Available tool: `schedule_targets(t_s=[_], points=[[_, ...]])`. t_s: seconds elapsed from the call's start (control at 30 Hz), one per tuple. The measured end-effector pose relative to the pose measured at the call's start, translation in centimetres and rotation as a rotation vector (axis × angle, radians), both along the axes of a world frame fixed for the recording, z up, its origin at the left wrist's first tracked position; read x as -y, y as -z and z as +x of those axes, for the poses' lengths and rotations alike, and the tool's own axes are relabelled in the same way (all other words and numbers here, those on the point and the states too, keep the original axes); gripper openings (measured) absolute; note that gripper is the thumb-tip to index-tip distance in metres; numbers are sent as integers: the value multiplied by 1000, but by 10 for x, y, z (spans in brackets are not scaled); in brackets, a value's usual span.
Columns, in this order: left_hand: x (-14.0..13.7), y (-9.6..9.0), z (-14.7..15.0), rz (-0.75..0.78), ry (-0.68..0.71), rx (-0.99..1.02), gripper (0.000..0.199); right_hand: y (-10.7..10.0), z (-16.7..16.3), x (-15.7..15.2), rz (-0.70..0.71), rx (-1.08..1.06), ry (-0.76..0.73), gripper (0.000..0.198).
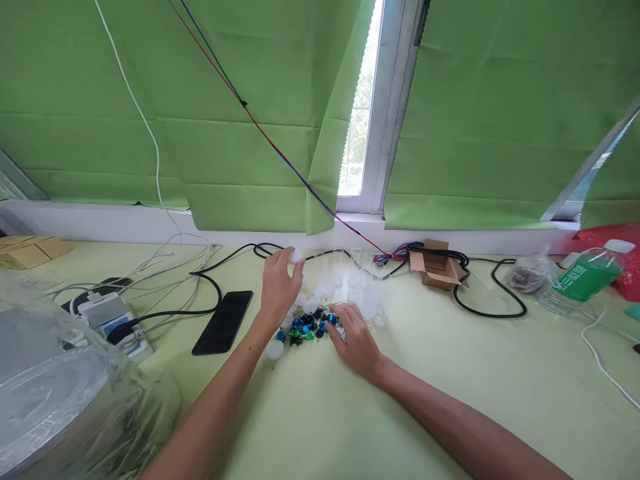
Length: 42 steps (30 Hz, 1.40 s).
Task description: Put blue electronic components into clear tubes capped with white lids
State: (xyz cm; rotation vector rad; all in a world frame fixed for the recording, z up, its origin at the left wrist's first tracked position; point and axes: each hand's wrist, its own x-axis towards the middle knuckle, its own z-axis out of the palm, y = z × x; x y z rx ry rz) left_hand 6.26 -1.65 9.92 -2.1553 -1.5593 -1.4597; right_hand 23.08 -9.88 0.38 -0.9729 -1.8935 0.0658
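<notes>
My makeshift workshop bench (450, 373): cables (210, 280) upper left, tiny parts (305, 327) mid-frame, green curtains (200, 113) up top.

My head camera, the only view, looks forward and down from above my own forearms across the pale green table (450, 400) toward the curtained window (360, 133), near enough that my left hand (278, 287) and right hand (356, 340) sit mid-frame.

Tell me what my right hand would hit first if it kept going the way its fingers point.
Probably the small blue and green parts: the right hand points left toward that pile, fingertips almost on it. Depth is hard to judge, so it may already touch them.
</notes>
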Motion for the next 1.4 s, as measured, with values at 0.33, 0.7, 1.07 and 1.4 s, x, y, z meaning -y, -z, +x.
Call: schedule_targets(t_s=[0.33, 0.7, 1.07, 1.4], points=[[112, -9, 13, -318, 398, -113, 23, -16, -11, 42, -347, -254, -180, 46], [112, 36, 24, -428, 344, -131, 32, -4, 30, 64, -357, 140, 7, 17], [70, -11, 12, -409, 21, 101, 31, -3, 51, 53, -387, -50, 242, 10], [70, 45, 35, -569, 228, -534, 24, 3, 46, 51, -348, -151, 250, 12]])
